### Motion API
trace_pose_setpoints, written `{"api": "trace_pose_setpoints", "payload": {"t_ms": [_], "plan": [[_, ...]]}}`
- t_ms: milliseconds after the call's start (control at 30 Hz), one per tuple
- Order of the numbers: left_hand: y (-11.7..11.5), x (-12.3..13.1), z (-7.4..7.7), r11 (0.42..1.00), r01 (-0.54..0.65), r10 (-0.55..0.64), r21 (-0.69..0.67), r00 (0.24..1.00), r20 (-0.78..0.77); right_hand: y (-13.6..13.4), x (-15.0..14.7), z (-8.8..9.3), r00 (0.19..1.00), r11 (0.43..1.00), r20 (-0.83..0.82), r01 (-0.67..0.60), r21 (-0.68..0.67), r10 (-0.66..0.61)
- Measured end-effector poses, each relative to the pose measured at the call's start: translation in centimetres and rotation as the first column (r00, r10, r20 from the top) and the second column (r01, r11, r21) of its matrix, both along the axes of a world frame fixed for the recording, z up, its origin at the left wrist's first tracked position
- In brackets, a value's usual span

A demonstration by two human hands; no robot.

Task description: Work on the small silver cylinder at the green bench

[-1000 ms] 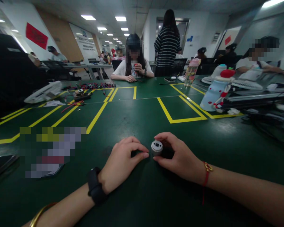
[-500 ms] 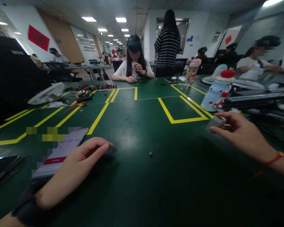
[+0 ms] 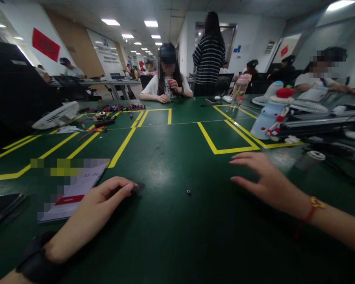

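Observation:
My left hand [image 3: 108, 203] rests low over the green table [image 3: 171, 236], beside a phone [image 3: 73, 193] with a timer on its screen. Its thumb and forefinger are pressed together; a dark smudge shows at the tips, and I cannot make out what they hold, if anything. My right hand [image 3: 263, 183] hovers with thumb and fingers apart, holding nothing. To its right stands a grey metal-topped cylinder [image 3: 312, 159], apart from the hand. Between my hands lies a tiny ring-shaped metal piece [image 3: 188, 191], touched by neither.
A blue bottle [image 3: 264, 118] with a red top stands at the right, near cables and black rails [image 3: 316, 122]. Small wired parts [image 3: 115, 108] and a white fan [image 3: 56, 115] lie at the far left. Yellow tape [image 3: 236, 150] marks the table. A person [image 3: 165, 83] sits opposite.
My right hand has let go of the grey cylinder, which now stands at the right, and has moved left with its fingers apart. My left hand has barely moved.

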State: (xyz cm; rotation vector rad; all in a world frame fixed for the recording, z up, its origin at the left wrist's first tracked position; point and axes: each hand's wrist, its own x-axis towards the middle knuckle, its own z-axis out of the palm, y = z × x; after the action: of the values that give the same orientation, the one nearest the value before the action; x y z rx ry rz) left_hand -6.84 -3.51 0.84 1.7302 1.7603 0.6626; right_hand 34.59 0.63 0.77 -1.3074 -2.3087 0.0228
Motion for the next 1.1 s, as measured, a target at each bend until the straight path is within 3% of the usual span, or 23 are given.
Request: {"api": "trace_pose_setpoints", "payload": {"t_ms": [67,133,200,267,367,433,467,500,567,600,667,733,833,933,1100], "plan": [[0.1,-0.3,-0.2,1.000,-0.008,0.008,-0.014,1.000,-0.002,-0.1,-5.1,-0.1,0.982,0.956,-0.082,-0.183,-0.230,0.169],[0.1,-0.4,-0.3,1.000,-0.015,0.015,-0.011,1.000,-0.007,0.0,-8.7,-0.6,0.957,0.898,-0.138,-0.286,-0.335,0.253],[0.0,-0.3,-0.3,1.000,-0.015,0.015,0.005,1.000,-0.014,0.2,-10.2,-0.9,0.942,0.871,-0.169,-0.333,-0.361,0.290],[-0.1,0.0,-0.1,0.999,-0.025,0.025,0.026,1.000,-0.019,0.3,-9.8,-0.8,0.941,0.871,-0.193,-0.332,-0.361,0.278],[-0.4,0.7,0.6,0.998,-0.043,0.044,0.048,0.999,-0.020,0.3,-5.9,0.4,0.968,0.941,-0.196,-0.208,-0.267,0.158],[-0.5,1.2,1.1,0.999,-0.027,0.028,0.043,0.999,-0.020,0.1,-1.6,1.8,0.989,0.996,-0.149,-0.011,-0.088,-0.002],[-0.5,1.3,1.2,0.999,-0.018,0.019,0.037,1.000,-0.021,0.1,0.9,2.5,0.986,0.993,-0.119,0.118,0.027,-0.114],[-0.5,1.4,1.3,1.000,-0.008,0.009,0.028,1.000,-0.020,0.1,3.4,3.2,0.965,0.957,-0.090,0.258,0.133,-0.247],[-0.6,1.6,1.4,1.000,0.000,0.001,0.016,1.000,-0.017,0.2,8.6,4.3,0.847,0.823,-0.018,0.520,0.230,-0.531],[-0.5,1.6,1.3,1.000,0.001,-0.001,0.012,1.000,-0.017,0.3,11.0,4.6,0.757,0.744,0.026,0.634,0.213,-0.653],[-0.5,1.5,1.1,1.000,0.009,-0.009,0.006,1.000,-0.016,0.6,14.9,4.8,0.592,0.602,0.133,0.796,0.052,-0.795],[-0.5,1.5,1.0,1.000,0.011,-0.011,0.000,1.000,-0.021,1.0,17.4,4.6,0.532,0.513,0.178,0.846,-0.146,-0.828],[-0.6,1.5,1.0,1.000,-0.003,0.003,-0.006,0.999,-0.041,1.5,19.0,4.0,0.514,0.461,0.155,0.841,-0.282,-0.843],[-0.5,1.4,1.0,1.000,-0.021,0.021,-0.003,0.998,-0.059,1.9,19.3,3.6,0.497,0.444,0.123,0.843,-0.303,-0.859],[-0.6,1.1,0.6,1.000,-0.009,0.010,0.018,0.998,-0.066,2.1,19.8,3.1,0.515,0.471,0.117,0.839,-0.270,-0.849]]}}
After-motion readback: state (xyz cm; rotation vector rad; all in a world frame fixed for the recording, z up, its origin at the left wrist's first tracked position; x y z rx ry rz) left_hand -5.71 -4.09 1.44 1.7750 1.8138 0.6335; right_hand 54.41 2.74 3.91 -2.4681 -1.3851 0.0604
